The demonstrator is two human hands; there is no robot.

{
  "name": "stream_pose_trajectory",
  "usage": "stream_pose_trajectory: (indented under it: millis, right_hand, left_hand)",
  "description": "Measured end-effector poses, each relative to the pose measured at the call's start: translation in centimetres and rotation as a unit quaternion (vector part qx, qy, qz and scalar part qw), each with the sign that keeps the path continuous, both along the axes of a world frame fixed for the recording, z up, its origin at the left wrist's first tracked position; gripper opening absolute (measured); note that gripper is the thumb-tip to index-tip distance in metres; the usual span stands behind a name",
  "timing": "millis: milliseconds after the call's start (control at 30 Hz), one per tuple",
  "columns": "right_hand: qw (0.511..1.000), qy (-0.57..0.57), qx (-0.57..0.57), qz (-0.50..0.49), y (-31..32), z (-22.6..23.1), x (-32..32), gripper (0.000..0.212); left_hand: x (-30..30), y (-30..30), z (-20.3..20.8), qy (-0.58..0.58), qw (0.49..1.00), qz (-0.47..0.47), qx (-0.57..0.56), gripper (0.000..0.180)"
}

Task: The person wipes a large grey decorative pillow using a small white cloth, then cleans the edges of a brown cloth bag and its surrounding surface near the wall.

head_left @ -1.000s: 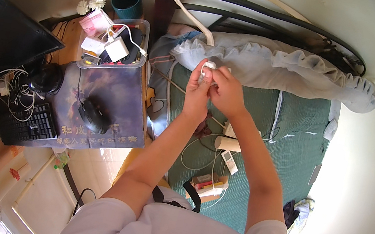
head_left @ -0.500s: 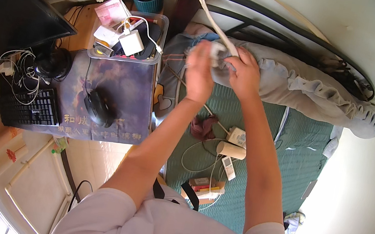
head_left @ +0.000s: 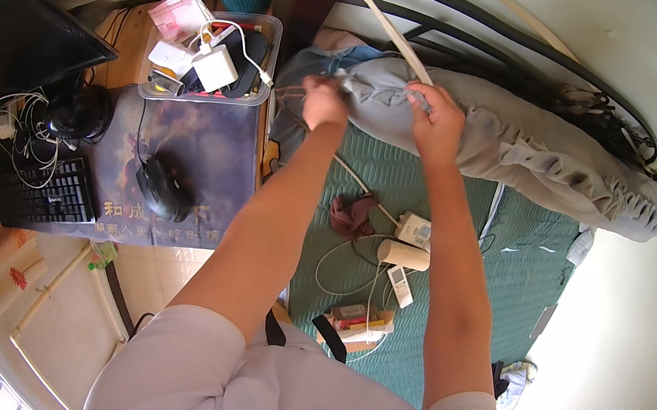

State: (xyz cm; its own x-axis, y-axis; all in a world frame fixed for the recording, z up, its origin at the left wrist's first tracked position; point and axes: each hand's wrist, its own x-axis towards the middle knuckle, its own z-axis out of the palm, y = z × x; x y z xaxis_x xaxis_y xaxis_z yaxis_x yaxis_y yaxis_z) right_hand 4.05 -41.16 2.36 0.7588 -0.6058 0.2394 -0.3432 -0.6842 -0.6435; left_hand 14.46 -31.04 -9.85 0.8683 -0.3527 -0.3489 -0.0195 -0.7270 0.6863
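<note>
A cream cloth strap (head_left: 382, 23) slants from the top of the dark bedpost (head_left: 316, 1) down to my right hand (head_left: 438, 123). That hand is closed around the strap's lower part, thumb pressed on it. My left hand (head_left: 325, 103) is farther left, over the left end of the long grey ruffled pillow (head_left: 524, 143). Motion smears its fingers, so what they hold, if anything, cannot be made out. Blue-grey cloth (head_left: 318, 63) lies bunched beside the left hand, by the bedpost.
On the green mat (head_left: 352, 271) lie a remote control (head_left: 399, 288), a cardboard tube (head_left: 404, 255), a power strip (head_left: 413, 230) and a small open box (head_left: 356, 324). The desk at left holds a clear bin (head_left: 266, 75), a mouse (head_left: 165, 187) and a keyboard (head_left: 54, 192).
My left hand has moved left and slightly down, away from the right hand. The right hand has shifted slightly right, still on the strap. The view has moved a little.
</note>
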Motion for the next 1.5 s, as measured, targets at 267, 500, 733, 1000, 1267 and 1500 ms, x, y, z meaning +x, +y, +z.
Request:
stream_pose_trajectory:
  millis: [267, 500, 733, 1000, 1267, 1500]
  right_hand:
    - [0.999, -0.02, -0.023, -0.015, -0.4, -0.5, -0.8, 0.016]
    - [0.998, -0.059, 0.033, -0.016, -0.4, -0.8, 0.2, 0.022]
    - [0.995, -0.027, 0.094, 0.0, -0.9, 0.2, -1.0, 0.035]
    - [0.989, -0.123, -0.062, -0.049, 3.8, 1.8, -2.6, 0.032]
    - [0.973, 0.217, -0.005, -0.075, 17.2, -11.3, -15.5, 0.039]
    - [0.884, 0.418, 0.159, -0.14, 16.1, -15.6, -19.2, 0.035]
  left_hand:
    - [-5.6, 0.4, 8.1, -0.141, 0.926, -0.076, -0.341, 0.028]
    - [-4.4, 0.1, 0.9, -0.011, 0.994, 0.026, -0.106, 0.019]
    - [-5.2, 1.3, 7.4, -0.202, 0.899, 0.043, -0.387, 0.032]
    - [-3.0, 5.2, 10.0, -0.175, 0.967, -0.107, -0.15, 0.041]
    - [1.0, 19.9, 14.7, -0.368, 0.907, -0.203, -0.034, 0.044]
    - [1.5, 22.6, 16.1, -0.429, 0.878, -0.213, 0.001, 0.04]
